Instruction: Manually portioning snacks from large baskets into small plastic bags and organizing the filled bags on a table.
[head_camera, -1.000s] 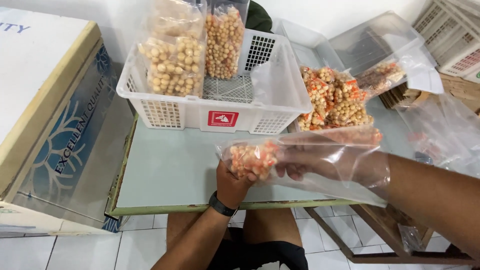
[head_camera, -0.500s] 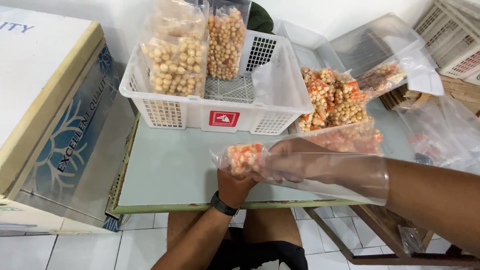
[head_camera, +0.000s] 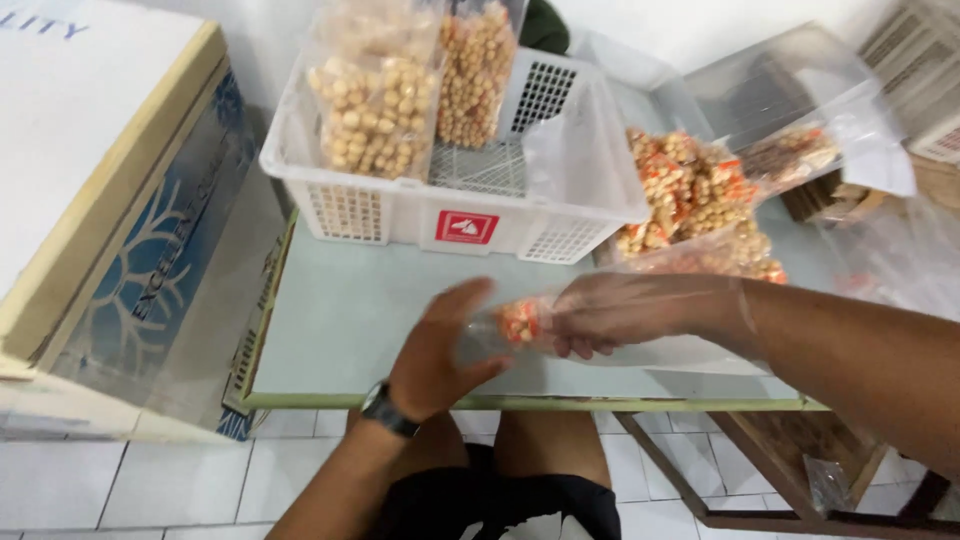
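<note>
The right hand (head_camera: 620, 315), sheathed in a thin clear plastic glove, has its grip clenched on a small clear bag of orange-and-tan snacks (head_camera: 520, 322) just above the pale green worktop (head_camera: 360, 320); the left hand (head_camera: 440, 350), a dark wristwatch (head_camera: 385, 410) at its wrist, lies open-palmed against the bag's near end, fingers spread, grasping nothing; behind stands a white slotted basket (head_camera: 400, 215) holding two bags of tan round snacks (head_camera: 375, 100); to its right sits a heap of orange-mixed snack bags (head_camera: 690, 190); a large box (head_camera: 100, 220) stands at left.
</note>
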